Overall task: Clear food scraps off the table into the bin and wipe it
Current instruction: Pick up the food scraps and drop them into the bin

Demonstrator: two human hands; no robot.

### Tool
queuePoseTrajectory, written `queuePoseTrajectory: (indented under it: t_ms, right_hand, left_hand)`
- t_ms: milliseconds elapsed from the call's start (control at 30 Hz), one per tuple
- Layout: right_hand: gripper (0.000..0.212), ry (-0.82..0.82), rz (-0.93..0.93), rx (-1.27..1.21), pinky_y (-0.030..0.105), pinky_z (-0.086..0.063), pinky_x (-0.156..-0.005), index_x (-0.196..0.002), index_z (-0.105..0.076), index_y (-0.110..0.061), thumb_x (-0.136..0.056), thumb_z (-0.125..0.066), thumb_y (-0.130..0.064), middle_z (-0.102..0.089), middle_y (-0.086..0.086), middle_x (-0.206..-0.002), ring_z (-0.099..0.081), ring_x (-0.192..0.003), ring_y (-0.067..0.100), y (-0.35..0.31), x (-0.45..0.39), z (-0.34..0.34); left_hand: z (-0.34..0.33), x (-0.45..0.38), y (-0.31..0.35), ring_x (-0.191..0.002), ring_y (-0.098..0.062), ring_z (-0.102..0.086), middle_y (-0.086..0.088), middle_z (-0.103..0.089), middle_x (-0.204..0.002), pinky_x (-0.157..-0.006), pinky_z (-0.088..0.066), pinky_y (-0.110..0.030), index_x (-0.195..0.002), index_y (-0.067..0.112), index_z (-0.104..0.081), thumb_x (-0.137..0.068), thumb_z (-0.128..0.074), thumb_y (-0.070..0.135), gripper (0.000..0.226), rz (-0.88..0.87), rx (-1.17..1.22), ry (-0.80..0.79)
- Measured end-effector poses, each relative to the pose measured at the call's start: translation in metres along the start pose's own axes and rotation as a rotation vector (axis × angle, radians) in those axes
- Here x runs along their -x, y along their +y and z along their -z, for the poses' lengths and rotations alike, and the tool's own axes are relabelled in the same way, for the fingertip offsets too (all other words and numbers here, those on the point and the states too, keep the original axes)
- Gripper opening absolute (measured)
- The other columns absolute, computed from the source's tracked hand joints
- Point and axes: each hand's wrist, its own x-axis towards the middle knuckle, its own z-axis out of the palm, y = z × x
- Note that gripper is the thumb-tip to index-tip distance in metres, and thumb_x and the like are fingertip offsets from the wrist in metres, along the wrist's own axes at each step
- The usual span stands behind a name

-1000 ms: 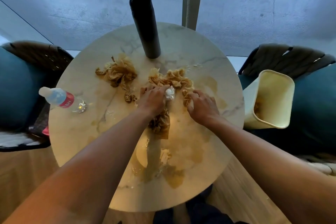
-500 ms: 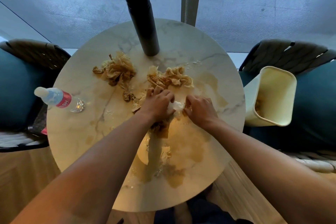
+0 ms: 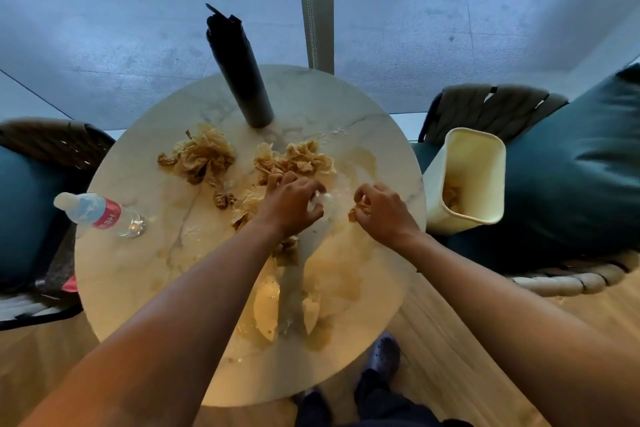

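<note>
We see the left hand (image 3: 290, 206) near the centre of the round table (image 3: 114, 270), fingers curled over a white crumpled wad (image 3: 320, 201). The right hand (image 3: 382, 213), toward the right edge, pinches a brown scrap (image 3: 358, 210) in closed fingers. Two scrap heaps (image 3: 202, 158) (image 3: 298, 159) lie toward the far edge. The bin (image 3: 467, 177) stands just beside the right edge; a bottle (image 3: 100, 215) lies at the left edge.
</note>
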Motion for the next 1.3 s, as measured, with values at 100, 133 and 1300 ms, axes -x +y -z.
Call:
queuePoseTrajectory:
  t_ms: [100, 133, 1300]
  right_hand:
    - [0.02, 0.048, 0.003, -0.011, 0.032, -0.05, -0.082, -0.11, -0.071, -0.015, -0.09, -0.069, -0.019, -0.057, 0.005, -0.108, -0.06, -0.093, 0.024, 0.008, 0.013, 0.019]
    - [0.021, 0.066, 0.005, -0.007, 0.031, -0.05, -0.083, -0.111, -0.073, -0.014, -0.091, -0.069, -0.018, -0.058, 0.007, -0.111, -0.06, -0.095, 0.024, 0.011, 0.017, 0.025]
    - [0.018, 0.371, -0.229, -0.028, 0.024, -0.044, -0.08, -0.111, -0.069, -0.011, -0.093, -0.064, -0.01, -0.067, 0.008, -0.11, -0.063, -0.096, 0.021, 0.171, 0.082, 0.159]
  left_hand:
    - [0.008, -0.002, 0.018, -0.12, -0.02, -0.046, 0.007, -0.062, -0.123, -0.097, -0.028, -0.039, -0.129, 0.033, -0.06, -0.093, -0.054, 0.05, 0.04, -0.047, -0.062, 0.026]
    - [0.011, -0.003, 0.024, -0.122, -0.021, -0.046, 0.006, -0.061, -0.125, -0.098, -0.029, -0.039, -0.128, 0.033, -0.061, -0.093, -0.055, 0.051, 0.04, -0.063, -0.077, 0.038]
    - [-0.025, -0.122, 0.237, -0.116, -0.023, -0.056, 0.001, -0.062, -0.125, -0.096, -0.04, -0.039, -0.132, 0.031, -0.059, -0.095, -0.061, 0.042, 0.038, -0.344, -0.027, 0.111]
